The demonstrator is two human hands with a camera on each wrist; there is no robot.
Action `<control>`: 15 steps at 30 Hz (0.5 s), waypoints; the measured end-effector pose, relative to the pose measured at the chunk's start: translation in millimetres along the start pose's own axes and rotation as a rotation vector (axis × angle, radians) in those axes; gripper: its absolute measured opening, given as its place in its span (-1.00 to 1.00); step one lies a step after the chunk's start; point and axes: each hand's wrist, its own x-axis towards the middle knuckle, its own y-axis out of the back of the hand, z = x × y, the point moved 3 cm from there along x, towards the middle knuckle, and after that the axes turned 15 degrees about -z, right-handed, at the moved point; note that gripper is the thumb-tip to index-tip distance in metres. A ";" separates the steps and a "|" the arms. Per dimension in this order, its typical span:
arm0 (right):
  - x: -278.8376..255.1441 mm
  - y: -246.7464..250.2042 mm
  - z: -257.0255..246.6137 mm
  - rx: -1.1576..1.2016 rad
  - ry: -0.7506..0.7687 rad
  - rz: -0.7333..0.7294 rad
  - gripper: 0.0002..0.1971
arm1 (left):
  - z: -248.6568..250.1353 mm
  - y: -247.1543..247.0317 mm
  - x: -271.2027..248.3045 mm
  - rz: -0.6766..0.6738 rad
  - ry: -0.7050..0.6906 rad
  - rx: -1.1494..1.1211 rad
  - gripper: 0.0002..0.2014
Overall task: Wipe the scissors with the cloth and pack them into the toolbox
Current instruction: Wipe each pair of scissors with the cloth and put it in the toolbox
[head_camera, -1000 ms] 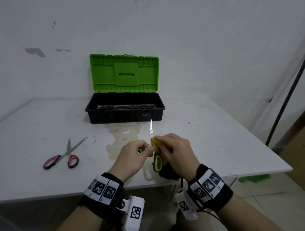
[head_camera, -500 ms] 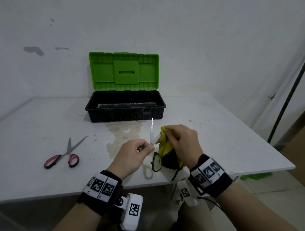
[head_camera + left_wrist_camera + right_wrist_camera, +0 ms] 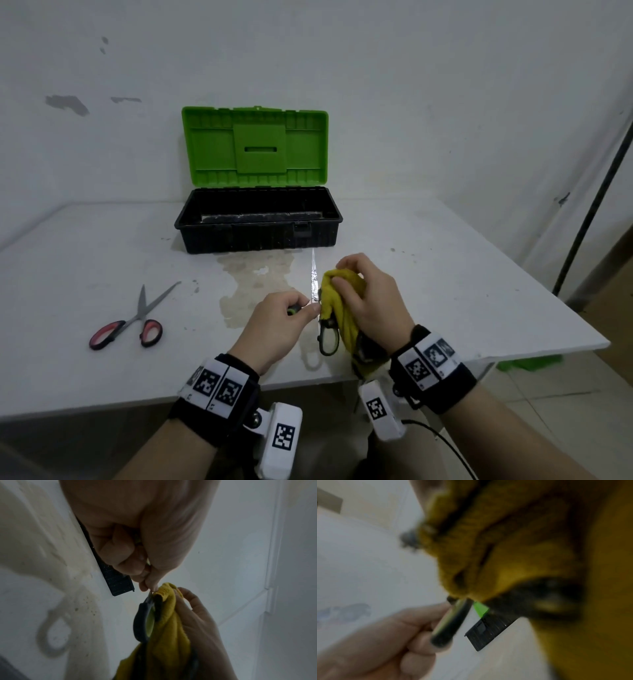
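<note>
Over the table's front edge my left hand (image 3: pixel 294 313) grips one handle of the black-and-green scissors (image 3: pixel 327 337), blades spread, one blade pointing up toward the toolbox. My right hand (image 3: pixel 363 294) holds the yellow cloth (image 3: pixel 337 298) bunched around the other blade, beside the pivot. The left wrist view shows the free handle loop (image 3: pixel 144 620) hanging against the cloth (image 3: pixel 168 622). In the blurred right wrist view the cloth (image 3: pixel 513 547) fills the frame above the gripped handle (image 3: pixel 450 622). The toolbox (image 3: pixel 257 236) stands open behind, green lid up.
A second pair of scissors (image 3: pixel 132 323), red-and-black handled, lies open on the white table (image 3: pixel 68 274) at the left. A pale stain (image 3: pixel 253 274) spreads in front of the toolbox. The table's right edge drops to a tiled floor, where a dark pole (image 3: pixel 596 195) leans.
My right hand with the cloth has moved up from the handle area toward the pivot and lower blade. The left hand has held the scissors nearly still.
</note>
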 end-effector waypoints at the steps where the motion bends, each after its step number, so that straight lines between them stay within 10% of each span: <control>1: -0.2 -3.0 0.7 -0.050 0.022 0.014 -0.87 | 0.6 -1.1 -0.5 0.001 0.001 0.006 -0.75; 8: -10.4 -16.3 1.4 -0.077 0.036 -0.024 -0.50 | 1.2 2.3 -3.4 0.010 -0.020 -0.014 -0.75; 15: -10.0 -12.7 -6.2 -0.199 0.156 0.040 -0.78 | 5.8 5.9 -3.1 -0.002 -0.050 0.036 -0.74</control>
